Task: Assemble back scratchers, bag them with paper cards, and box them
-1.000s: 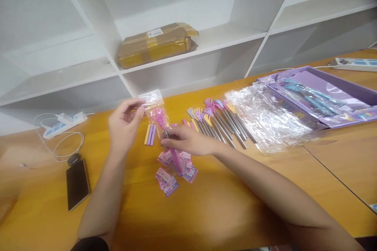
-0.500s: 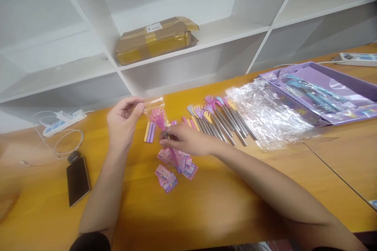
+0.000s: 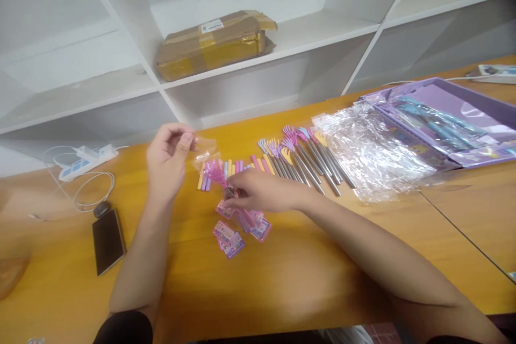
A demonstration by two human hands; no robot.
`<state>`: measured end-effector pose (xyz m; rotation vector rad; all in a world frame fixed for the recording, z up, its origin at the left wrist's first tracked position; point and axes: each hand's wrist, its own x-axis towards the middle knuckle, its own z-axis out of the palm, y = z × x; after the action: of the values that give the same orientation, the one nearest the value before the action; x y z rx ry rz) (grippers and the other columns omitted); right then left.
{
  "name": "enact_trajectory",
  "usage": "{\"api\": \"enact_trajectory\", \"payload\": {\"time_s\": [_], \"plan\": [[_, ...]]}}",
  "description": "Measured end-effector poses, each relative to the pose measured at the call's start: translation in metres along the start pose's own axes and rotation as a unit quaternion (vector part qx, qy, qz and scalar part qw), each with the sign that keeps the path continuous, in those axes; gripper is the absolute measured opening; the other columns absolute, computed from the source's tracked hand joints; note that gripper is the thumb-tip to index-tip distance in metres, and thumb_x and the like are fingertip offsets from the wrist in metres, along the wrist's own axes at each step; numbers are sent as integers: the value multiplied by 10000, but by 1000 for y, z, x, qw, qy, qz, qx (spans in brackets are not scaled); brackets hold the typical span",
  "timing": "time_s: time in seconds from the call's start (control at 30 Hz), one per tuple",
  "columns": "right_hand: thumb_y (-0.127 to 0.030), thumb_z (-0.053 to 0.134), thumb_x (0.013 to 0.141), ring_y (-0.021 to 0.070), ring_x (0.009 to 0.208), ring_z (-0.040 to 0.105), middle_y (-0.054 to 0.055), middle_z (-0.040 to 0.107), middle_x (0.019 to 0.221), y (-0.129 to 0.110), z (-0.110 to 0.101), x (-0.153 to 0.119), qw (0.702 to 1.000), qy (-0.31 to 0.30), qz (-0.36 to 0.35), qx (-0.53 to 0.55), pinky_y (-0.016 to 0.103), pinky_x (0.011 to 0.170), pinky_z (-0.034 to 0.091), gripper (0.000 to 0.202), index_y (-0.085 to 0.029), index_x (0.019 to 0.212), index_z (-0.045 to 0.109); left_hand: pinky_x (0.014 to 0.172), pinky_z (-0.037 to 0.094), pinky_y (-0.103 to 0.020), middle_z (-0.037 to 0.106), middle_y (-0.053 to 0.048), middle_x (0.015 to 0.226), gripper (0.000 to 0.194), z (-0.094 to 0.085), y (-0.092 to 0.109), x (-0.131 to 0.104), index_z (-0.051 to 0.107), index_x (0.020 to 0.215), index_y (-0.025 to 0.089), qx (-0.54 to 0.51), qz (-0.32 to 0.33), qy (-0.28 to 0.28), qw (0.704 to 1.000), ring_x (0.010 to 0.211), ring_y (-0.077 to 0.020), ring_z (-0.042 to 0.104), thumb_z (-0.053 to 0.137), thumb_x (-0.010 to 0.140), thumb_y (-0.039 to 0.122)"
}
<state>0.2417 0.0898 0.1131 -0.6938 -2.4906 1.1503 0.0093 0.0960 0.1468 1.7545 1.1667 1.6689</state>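
A wooden desk [image 3: 290, 285] with an orange-yellow top fills the lower view. Directly behind the desk stands a white shelf unit [image 3: 169, 102] with open compartments. In one compartment above the desk lies a brown taped parcel [image 3: 215, 43]. Even, soft light falls across the desk.

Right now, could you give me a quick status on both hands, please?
Left hand pinching clear bag top. Right hand gripping pink back scratcher, head inside the bag. Small cards lie beneath on the table.

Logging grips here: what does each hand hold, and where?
Left hand pinches the clear bag at its top edge; right hand grips the pink back-scratcher by its metal shaft.
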Motion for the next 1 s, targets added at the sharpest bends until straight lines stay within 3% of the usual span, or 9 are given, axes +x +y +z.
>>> {"api": "enact_trajectory", "payload": {"time_s": [0.1,0.2,0.33,0.43,0.5,0.57,0.7,0.87,1.0], "plan": [[-336,754,992,101,649,555,12,709,770,2,4,1,996,-78,10,30,252,637,365,272,-142,804,718,672,550,-258,653,-5,869,187,0,1,-2,678,1035,233,6,-1,-29,1000,711,-119,637,752,1002,402],[-447,714,1009,102,618,596,10,719,705,10,9,4,979,-177,28,100,241,617,401,390,-139,774,747,632,516,-260,627,6,847,77,1,6,-5,685,1056,244,59,6,-99,993,661,-108,612,634,1063,301],[-526,805,912,124,690,662,26,777,805,27,12,8,954,-260,46,144,230,632,431,393,-137,857,785,705,520,-279,632,-10,855,314,1,12,-5,748,889,213,166,-1,-210,964,684,-101,616,489,1027,102],[-444,883,833,147,789,677,33,785,896,38,6,9,944,-308,35,110,232,671,446,343,-133,959,810,704,533,-272,659,-32,930,326,-1,14,-5,788,901,204,160,-36,-261,951,733,-111,644,497,988,83],[-300,852,851,149,815,668,41,776,938,42,1,9,951,-298,57,68,233,690,447,247,-126,1019,803,705,546,-269,662,-46,948,295,-1,16,-6,801,925,198,130,-53,-284,948,760,-122,656,528,996,113],[-167,769,880,140,800,635,55,755,959,45,-1,10,971,-224,80,-3,235,692,426,160,-114,1031,781,697,556,-269,657,-55,956,247,-2,19,-6,805,935,193,94,-63,-296,949,764,-127,656,573,1014,167],[-185,759,906,144,804,587,95,708,1071,54,14,17,985,-96,49,-131,256,691,381,122,-116,1006,749,692,555,-250,660,-68,983,106,-3,22,-7,815,963,204,58,-48,-293,953,848,-151,657,739,982,275],[-266,820,902,180,861,637,106,686,1187,69,39,26,977,-98,48,-182,275,678,372,229,-172,1105,772,653,540,-241,649,-70,1001,59,-6,20,-5,807,973,210,7,-41,-295,955,809,-138,629,769,972,256],[-261,853,876,182,874,645,101,681,1161,75,43,26,977,-90,55,-186,266,684,376,271,-180,1121,771,676,548,-263,697,-103,1083,150,-7,21,-6,828,945,206,-6,-51,-302,952,836,-150,651,703,1016,247]]}}
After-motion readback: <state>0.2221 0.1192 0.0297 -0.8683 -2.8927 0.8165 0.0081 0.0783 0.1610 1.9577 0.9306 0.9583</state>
